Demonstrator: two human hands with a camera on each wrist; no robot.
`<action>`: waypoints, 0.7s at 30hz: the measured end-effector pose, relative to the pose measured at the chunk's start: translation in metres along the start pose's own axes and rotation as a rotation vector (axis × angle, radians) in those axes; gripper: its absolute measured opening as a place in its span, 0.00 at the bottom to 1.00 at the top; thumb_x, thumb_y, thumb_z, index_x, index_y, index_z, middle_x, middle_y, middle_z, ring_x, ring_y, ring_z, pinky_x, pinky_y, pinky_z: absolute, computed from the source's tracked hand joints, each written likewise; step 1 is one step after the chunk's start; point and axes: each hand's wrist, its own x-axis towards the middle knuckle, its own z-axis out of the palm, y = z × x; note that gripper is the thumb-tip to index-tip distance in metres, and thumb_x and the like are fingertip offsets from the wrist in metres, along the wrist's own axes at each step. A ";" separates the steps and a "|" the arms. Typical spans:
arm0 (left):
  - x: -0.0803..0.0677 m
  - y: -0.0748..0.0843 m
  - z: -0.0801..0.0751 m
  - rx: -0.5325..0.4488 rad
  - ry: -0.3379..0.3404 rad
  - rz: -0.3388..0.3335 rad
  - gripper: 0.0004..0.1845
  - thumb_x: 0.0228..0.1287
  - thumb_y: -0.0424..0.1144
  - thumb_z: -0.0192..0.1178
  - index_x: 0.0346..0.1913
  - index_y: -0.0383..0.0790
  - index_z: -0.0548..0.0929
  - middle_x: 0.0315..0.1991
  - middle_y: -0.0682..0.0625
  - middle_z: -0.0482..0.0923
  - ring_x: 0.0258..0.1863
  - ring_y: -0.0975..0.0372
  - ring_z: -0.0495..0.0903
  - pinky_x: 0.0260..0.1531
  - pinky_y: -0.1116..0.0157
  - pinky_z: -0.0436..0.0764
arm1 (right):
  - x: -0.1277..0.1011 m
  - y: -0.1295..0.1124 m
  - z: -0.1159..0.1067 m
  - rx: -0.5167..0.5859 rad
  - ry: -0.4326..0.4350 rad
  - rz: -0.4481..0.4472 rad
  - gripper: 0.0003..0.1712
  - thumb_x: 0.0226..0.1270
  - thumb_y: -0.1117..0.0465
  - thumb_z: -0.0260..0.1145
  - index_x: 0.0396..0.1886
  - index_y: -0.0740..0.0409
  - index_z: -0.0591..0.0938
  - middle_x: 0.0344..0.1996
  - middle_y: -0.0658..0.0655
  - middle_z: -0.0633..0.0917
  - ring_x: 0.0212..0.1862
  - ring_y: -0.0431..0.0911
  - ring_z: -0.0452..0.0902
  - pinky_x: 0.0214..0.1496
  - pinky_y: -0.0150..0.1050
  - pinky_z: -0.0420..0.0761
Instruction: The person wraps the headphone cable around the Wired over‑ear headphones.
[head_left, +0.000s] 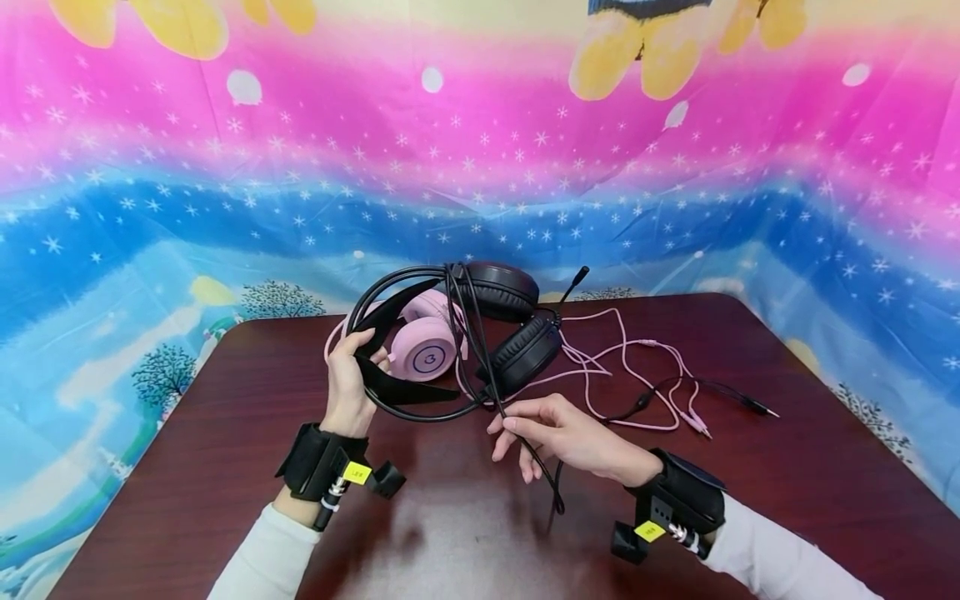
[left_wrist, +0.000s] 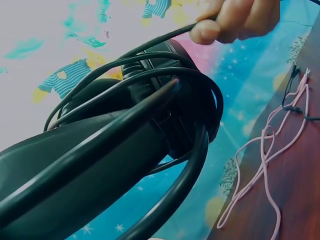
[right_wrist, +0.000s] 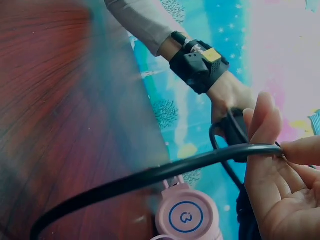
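Observation:
My left hand (head_left: 348,379) grips a black headset (head_left: 522,354) by its headband, holding it raised over the table. Both padded ear cups face right, and a thin microphone boom (head_left: 573,282) sticks up beside them. Loops of black cable (left_wrist: 135,74) pass around the headset near one ear cup in the left wrist view. Between thumb and forefinger my right hand (head_left: 566,429) pinches this cable, its other fingers loosely bent. A bend of cable (right_wrist: 150,175) hangs below that hand. Behind the black headset is a pink headset (head_left: 423,350), partly hidden by it.
Pink cables (head_left: 622,354) lie tangled on the dark red wooden table (head_left: 420,525) at the right. A black cable end with a plug (head_left: 761,407) rests among them. A printed cloth (head_left: 480,167) hangs around the table's back and sides.

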 end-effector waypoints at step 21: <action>-0.002 -0.001 -0.005 0.035 -0.140 -0.089 0.16 0.86 0.36 0.36 0.38 0.47 0.73 0.19 0.59 0.58 0.23 0.64 0.41 0.29 0.67 0.42 | 0.005 0.024 -0.013 -0.027 -0.054 -0.053 0.29 0.89 0.55 0.56 0.55 0.86 0.79 0.21 0.42 0.75 0.22 0.31 0.68 0.28 0.29 0.69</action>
